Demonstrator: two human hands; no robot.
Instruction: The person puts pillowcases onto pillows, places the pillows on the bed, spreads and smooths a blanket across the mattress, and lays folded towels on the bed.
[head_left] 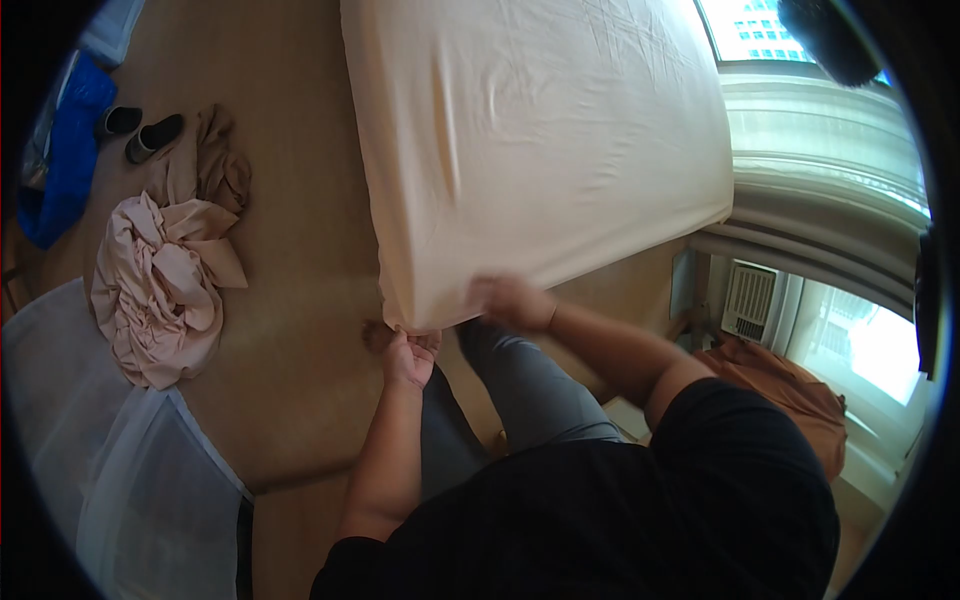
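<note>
A pale peach fitted sheet (540, 130) covers the mattress, with some wrinkles along its near left side. At the near left corner, my left hand (410, 357) is closed on the sheet's lower edge, palm turned up. My right hand (505, 300) is just to the right of that corner, over the sheet's near edge. It is smeared by motion, so its fingers and any contact with the cloth cannot be made out. The underside of the corner is hidden.
Crumpled pink cloth (160, 290) and brown cloth (215, 165) lie on the wooden floor at left, near dark shoes (155, 137) and a blue bag (72, 150). White mesh panels (150, 490) stand at lower left. A window air conditioner (750, 300) and brown bag (785, 390) are at right.
</note>
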